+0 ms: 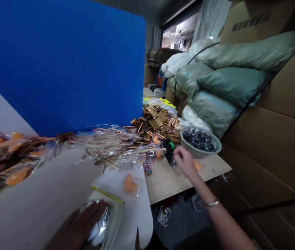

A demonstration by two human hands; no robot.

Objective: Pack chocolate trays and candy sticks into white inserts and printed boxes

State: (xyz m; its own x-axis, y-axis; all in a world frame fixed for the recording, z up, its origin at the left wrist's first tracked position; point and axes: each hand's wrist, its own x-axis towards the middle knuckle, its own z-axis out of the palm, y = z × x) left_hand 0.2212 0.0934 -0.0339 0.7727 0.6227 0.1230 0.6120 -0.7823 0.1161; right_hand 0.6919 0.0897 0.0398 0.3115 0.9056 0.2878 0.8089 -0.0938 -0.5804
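Observation:
My left hand point(81, 225) lies flat on a clear plastic packet with a yellow strip point(108, 213) at the near edge of the white board point(43, 201); its fingers are stretched out. My right hand point(185, 160) reaches to the far right of the wooden table point(168, 180), with a bracelet on the wrist. Its fingers close on a black and green tool point(168, 150) beside the white bowl point(202, 152) of dark pieces. An orange sweet point(129, 184) lies on the board between the hands.
A heap of sticks in clear wrappers point(113, 146) and gold foil squares point(157, 125) covers the table's middle. Wrapped orange sweets point(9, 159) pile at the left. A blue panel point(64, 66) stands behind. Stuffed sacks point(228, 83) and cardboard boxes point(275, 139) line the right.

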